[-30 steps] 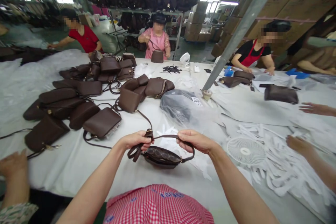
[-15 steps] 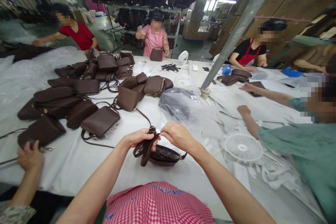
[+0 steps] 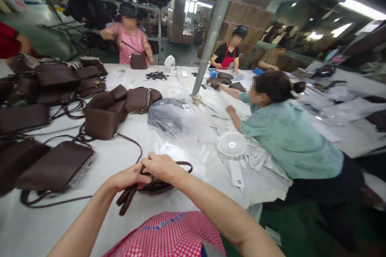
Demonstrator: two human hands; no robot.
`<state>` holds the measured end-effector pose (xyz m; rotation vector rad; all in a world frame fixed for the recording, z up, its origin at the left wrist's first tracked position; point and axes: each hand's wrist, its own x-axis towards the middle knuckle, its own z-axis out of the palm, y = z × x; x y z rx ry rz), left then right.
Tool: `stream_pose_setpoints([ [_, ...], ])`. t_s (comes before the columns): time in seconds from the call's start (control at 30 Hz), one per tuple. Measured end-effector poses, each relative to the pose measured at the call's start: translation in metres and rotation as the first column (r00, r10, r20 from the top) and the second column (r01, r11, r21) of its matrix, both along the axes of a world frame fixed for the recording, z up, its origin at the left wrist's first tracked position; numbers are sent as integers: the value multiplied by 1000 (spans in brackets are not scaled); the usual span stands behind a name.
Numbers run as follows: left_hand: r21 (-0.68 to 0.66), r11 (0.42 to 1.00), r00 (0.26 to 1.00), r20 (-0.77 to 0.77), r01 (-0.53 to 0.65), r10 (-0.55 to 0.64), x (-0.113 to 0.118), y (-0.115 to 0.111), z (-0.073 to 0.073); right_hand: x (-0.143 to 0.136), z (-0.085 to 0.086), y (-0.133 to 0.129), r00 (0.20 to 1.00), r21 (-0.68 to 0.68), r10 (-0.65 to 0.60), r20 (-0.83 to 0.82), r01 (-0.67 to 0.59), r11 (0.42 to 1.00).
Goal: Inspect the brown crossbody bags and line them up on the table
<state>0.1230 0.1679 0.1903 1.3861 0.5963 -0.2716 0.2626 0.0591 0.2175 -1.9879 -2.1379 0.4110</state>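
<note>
My left hand (image 3: 129, 177) is closed around a folded dark brown bag strap (image 3: 128, 200), whose looped ends hang below the fingers. Right against it, my right hand (image 3: 159, 166) is closed, its fingertips bent down beside the left fingers; what they grip is hidden. Beneath and behind my hands lies a small dark brown handbag (image 3: 159, 187), partly covered by them. A thin strap arcs out at its right side. Another thin strap (image 3: 132, 139) runs from a neighbouring boxy brown bag (image 3: 101, 122) down to my hands.
Many brown bags (image 3: 57, 164) are heaped on the left of the white table (image 3: 105, 184). Ahead lie a plastic-wrapped dark bundle (image 3: 165, 116), a slanting metal post (image 3: 208, 44) and a small cup. A white fan (image 3: 232, 144) stands right, near a leaning co-worker in green (image 3: 289, 136).
The view has swung to the right. My right hand has come in over the handbag against my left hand; half a second ago it pulled at the strap's end, slightly apart.
</note>
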Motion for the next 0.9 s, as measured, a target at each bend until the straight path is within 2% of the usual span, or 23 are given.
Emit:
stream_pose_setpoints([
  [0.13, 44, 998, 997, 49, 50, -52, -5, -3, 10, 3, -27, -13, 990, 116, -54, -127, 69, 991],
  [0.2, 92, 993, 996, 38, 80, -84, -9, -5, 11, 7, -35, -18, 965, 187, -62, -256, 113, 976],
  [0.27, 132, 990, 998, 10, 55, -57, -15, -7, 7, 15, -43, -25, 910, 229, -47, -412, 153, 961],
  [0.3, 142, 990, 1000, -5, 24, -23, -18, -8, 4, 22, -48, -32, 875, 198, -98, -473, 214, 957],
  [0.33, 142, 990, 1000, -21, -9, 12, -22, -8, 0, 31, -55, -41, 838, 122, -203, -507, 302, 945],
  [0.37, 133, 990, 998, -35, -42, 47, -25, -8, -3, 42, -63, -53, 792, 20, -342, -506, 407, 913],
  [0.4, 116, 991, 996, -44, -74, 80, -28, -8, -6, 55, -73, -68, 722, -129, -540, -432, 543, 830],
  [0.43, 89, 990, 993, -46, -107, 111, -31, -8, -8, 68, -85, -86, 675, -209, -646, -356, 616, 760],
  [0.57, -48, 962, 963, -29, -271, 269, -36, -7, -10, 111, -137, -157, 589, -325, -799, -124, 736, 593],
  [0.63, -93, 941, 945, -34, -326, 324, -37, -8, -12, 119, -160, -173, 582, -328, -812, -49, 758, 563],
  [0.73, -107, 929, 935, -50, -354, 351, -37, -11, -14, 118, -187, -166, 592, -303, -806, 8, 770, 562],
  [0.83, -104, 930, 935, -56, -354, 350, -34, -15, -12, 113, -203, -146, 598, -296, -801, 18, 768, 567],
  [0.9, -113, 931, 937, -48, -348, 345, -31, -16, -10, 115, -205, -139, 611, -310, -792, -12, 751, 584],
])
